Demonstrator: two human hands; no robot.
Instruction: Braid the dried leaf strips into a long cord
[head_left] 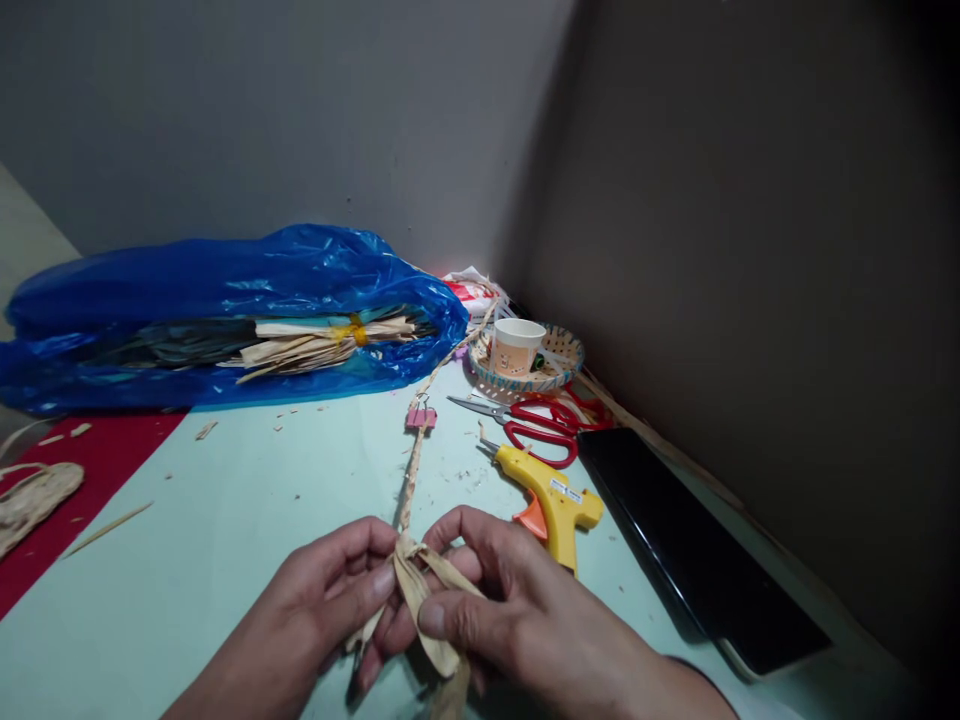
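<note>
Our left hand (322, 600) and right hand (510, 610) pinch pale strips (412, 590) at the near end of the braid (410, 484); if we slacken, it may unravel.

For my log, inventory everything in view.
Braid: one, tan, centre
Loose strips: several, tan, in hands
Clip: one, pink, on braid
Bag: one, blue, back left
Fibres: many, tan and dark, in bag
Basket: one, tan and blue, back
Cup: one, white and peach, in basket
Packet: one, red and white, back
Scissors: one, red handled, right
Glue gun: one, yellow, right
Flat device: at least one, black, right
Woven piece: one, tan, left
Scraps: many, tan, on table
Table: one, green and red, beneath
Walls: two, grey, behind
Left hand: one, holding strips
Right hand: one, holding strips
</note>
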